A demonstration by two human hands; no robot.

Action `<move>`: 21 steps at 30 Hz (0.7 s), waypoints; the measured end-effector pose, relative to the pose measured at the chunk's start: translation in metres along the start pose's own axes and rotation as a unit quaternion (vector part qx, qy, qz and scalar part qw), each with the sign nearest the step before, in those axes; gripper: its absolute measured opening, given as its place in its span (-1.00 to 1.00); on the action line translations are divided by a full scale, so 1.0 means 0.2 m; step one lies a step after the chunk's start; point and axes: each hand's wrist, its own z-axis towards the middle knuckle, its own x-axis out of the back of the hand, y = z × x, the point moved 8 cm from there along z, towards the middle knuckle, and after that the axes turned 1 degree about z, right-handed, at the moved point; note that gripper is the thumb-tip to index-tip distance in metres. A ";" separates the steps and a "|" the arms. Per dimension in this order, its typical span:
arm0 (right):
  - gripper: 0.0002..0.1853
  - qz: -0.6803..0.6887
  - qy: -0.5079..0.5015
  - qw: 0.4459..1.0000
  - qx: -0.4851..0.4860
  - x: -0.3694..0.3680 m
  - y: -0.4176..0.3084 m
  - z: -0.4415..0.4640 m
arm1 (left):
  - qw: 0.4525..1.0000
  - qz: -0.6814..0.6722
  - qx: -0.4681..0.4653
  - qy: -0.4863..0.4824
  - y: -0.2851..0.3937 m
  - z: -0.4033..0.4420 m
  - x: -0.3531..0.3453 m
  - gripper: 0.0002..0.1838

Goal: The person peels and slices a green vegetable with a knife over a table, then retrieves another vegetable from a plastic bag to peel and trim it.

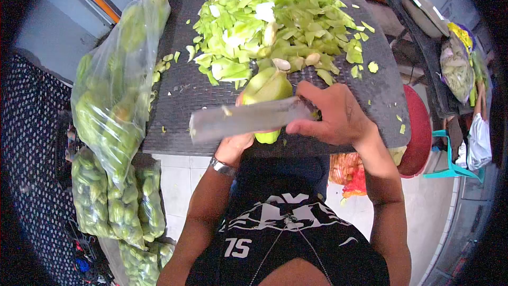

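Note:
My right hand [337, 114] is closed around the handle end of a broad-bladed knife [227, 122], blurred by motion. Its blade points left and passes across a pale green chayote [267, 87] near the table's front edge. My left hand [236, 143], with a watch at the wrist, grips the chayote from the left and below; the blade hides most of its fingers. Just beyond the chayote lies a large heap of cut green chayote pieces [312, 26]. A few pale seeds [281, 64] sit at the heap's near side.
The dark woven-textured table [174, 111] carries a clear plastic bag of whole chayotes [114, 85] hanging over its left edge. More filled bags [124, 206] stand below. At right are a red basin [417, 127], a teal stool [454, 170] and a side table with a grey tub [423, 13].

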 end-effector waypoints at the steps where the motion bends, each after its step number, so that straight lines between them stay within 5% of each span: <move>1: -0.33 -0.006 0.004 1.000 0.017 0.01 -0.03 -0.01 | 1.000 -0.011 -0.001 0.018 -0.01 -0.01 0.01 0.02; 6: -0.36 -0.037 0.053 0.996 0.067 0.06 -0.03 -0.02 | 0.991 0.119 -0.028 -0.059 0.07 -0.02 -0.02 0.08; 8: -0.36 -0.024 0.061 0.996 -0.053 0.05 0.21 0.00 | 0.990 0.091 0.023 -0.102 0.15 -0.04 -0.18 0.14; 10: -0.38 -0.026 0.057 0.988 -0.139 0.03 0.46 0.00 | 0.975 0.157 -0.019 -0.159 0.20 -0.06 -0.24 0.05; 14: -0.41 -0.028 0.027 0.972 -0.233 0.03 0.66 -0.03 | 0.997 0.044 -0.032 -0.056 0.16 -0.02 -0.17 0.09; 17: -0.40 -0.011 0.031 0.958 -0.286 0.03 0.70 -0.05 | 0.999 -0.033 0.026 -0.008 0.14 0.04 -0.10 -0.20; 21: -0.34 0.024 0.096 0.955 -0.280 0.08 0.54 -0.03 | 0.976 -0.200 0.076 0.045 0.12 0.08 -0.08 -0.28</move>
